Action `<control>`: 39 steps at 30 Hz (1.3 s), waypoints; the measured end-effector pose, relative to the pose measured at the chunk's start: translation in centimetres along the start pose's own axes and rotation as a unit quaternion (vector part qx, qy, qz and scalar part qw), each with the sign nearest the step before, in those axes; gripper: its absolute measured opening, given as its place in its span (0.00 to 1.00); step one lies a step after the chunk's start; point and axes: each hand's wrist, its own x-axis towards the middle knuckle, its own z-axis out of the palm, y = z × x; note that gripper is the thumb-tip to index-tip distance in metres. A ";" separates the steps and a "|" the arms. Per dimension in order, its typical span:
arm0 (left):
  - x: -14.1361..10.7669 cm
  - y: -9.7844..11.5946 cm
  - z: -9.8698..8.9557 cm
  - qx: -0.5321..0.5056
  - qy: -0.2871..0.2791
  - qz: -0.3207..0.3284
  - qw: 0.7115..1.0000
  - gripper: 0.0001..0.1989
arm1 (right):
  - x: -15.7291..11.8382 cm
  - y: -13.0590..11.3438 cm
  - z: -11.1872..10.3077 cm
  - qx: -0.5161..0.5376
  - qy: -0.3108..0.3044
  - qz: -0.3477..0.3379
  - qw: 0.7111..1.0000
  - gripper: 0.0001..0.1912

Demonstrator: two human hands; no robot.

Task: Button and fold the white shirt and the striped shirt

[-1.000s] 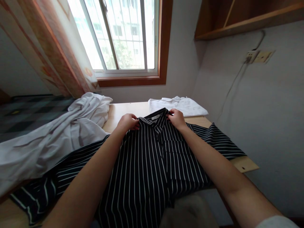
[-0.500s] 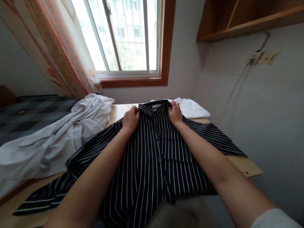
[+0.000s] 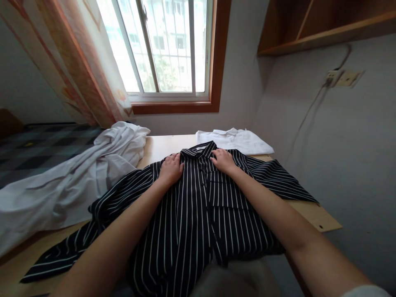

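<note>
A black shirt with white stripes [image 3: 192, 214] lies front up over the wooden table, its collar toward the window and its sleeves out to both sides. My left hand [image 3: 171, 168] rests on the shirt's shoulder just left of the collar, fingers lying on the cloth. On the other side of the collar, my right hand [image 3: 223, 160] lies on the cloth with its fingers spread a little. Neither hand grips the fabric. The shirt's lower end hangs toward me at the near edge.
Crumpled white cloth [image 3: 71, 189] covers the left side of the table [image 3: 161, 144]. A folded white garment [image 3: 238, 139] lies at the back right. Beyond are a window, a curtain [image 3: 89, 62], a wall shelf [image 3: 334, 31] and a socket with a cord.
Both hands have let go of the collar area and now lie flat on the shoulders, slightly nearer to me. The collar has come down onto the table, showing more of the folded white garment.
</note>
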 end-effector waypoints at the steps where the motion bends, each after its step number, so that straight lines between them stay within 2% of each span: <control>1: -0.1 -0.3 0.1 0.004 -0.024 0.001 1.000 0.30 | -0.4 -0.1 0.2 -0.005 -0.028 0.008 1.000 0.26; 3: -0.3 -1.1 0.3 0.010 -0.080 -0.009 0.997 0.32 | -1.3 -0.2 0.7 -0.009 -0.072 0.029 0.997 0.30; 5: -0.6 -2.0 0.5 0.014 -0.115 -0.024 0.993 0.34 | -1.9 -0.1 1.3 -0.011 -0.087 0.043 0.995 0.33; 9: -1.7 -3.4 0.3 0.020 -0.128 -0.024 0.991 0.38 | -2.6 0.2 1.7 -0.020 -0.086 0.048 0.995 0.34; 13: -2.2 -3.3 -1.0 0.034 -0.131 -0.026 0.990 0.40 | -3.0 -0.1 1.4 -0.027 -0.091 0.055 0.994 0.35; 15: -1.8 -2.7 -1.9 0.039 -0.109 -0.033 0.993 0.37 | -3.1 -0.2 1.3 -0.025 -0.089 0.055 0.994 0.34; 18: -0.1 -1.3 -2.7 0.027 -0.016 -0.020 0.999 0.28 | -3.2 -0.3 1.3 -0.017 -0.081 0.053 0.995 0.33; 20: 1.2 -0.4 -2.4 0.000 0.038 0.021 0.999 0.24 | -3.2 -0.2 1.4 -0.013 -0.076 0.051 0.996 0.33; 21: 1.7 0.0 -1.9 -0.014 0.047 0.040 0.998 0.23 | -3.2 -0.2 1.4 -0.011 -0.073 0.050 0.996 0.33; 23: 2.1 0.6 -0.7 -0.027 0.025 0.054 0.998 0.24 | -3.2 -0.1 1.5 -0.009 -0.069 0.049 0.996 0.33; 28: 1.2 1.0 1.7 -0.008 -0.064 0.019 0.998 0.30 | -3.2 -0.2 1.5 -0.010 -0.068 0.048 0.996 0.32; 31: 1.1 0.6 1.7 -0.009 -0.106 0.015 0.994 0.33 | -3.2 -0.3 1.4 -0.011 -0.071 0.051 0.996 0.32; 35: 2.3 -0.3 1.2 -0.010 -0.141 0.032 0.989 0.33 | -3.2 -0.4 1.3 -0.006 -0.076 0.054 0.996 0.32; 39: 3.1 -0.6 0.9 -0.007 -0.145 0.034 0.989 0.33 | -3.2 -0.4 1.2 -0.007 -0.074 0.053 0.996 0.32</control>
